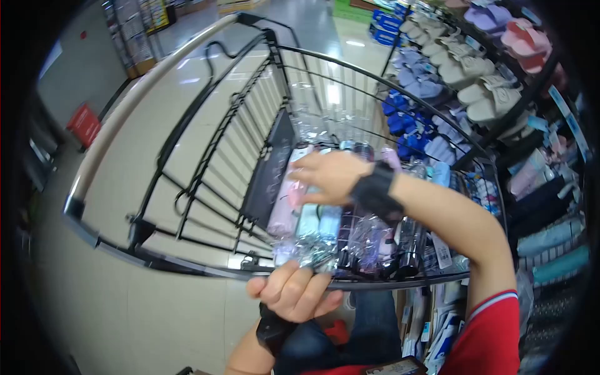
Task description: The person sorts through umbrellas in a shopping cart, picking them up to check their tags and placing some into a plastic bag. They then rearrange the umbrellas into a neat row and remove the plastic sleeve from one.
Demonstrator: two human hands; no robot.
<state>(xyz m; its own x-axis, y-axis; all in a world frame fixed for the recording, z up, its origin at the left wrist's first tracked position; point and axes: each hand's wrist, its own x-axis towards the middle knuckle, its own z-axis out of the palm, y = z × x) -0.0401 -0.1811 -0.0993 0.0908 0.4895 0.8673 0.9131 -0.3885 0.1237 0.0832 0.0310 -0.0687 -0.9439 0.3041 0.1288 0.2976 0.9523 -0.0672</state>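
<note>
Reaching in from the right, my right hand (pixel 331 176) is over a pink package (pixel 285 209) in the wire cart, its fingers apart and slightly blurred. Light blue packages (pixel 320 222) in clear plastic lie beneath and beside it. My left hand (pixel 292 290) is at the cart's near edge, fingers curled round the black rim (pixel 387 284), against crinkled clear plastic. Dark packages (pixel 409 244) and a purple one fill the right part of the cart. Black bands are on both wrists.
The cart's light handle (pixel 147 84) curves along the left. Shelves of slippers (pixel 465 69) and wrapped goods stand close on the right. A red sign (pixel 84 125) is at the far left. Behind the cart are blue boxes (pixel 384 26) and tiled floor.
</note>
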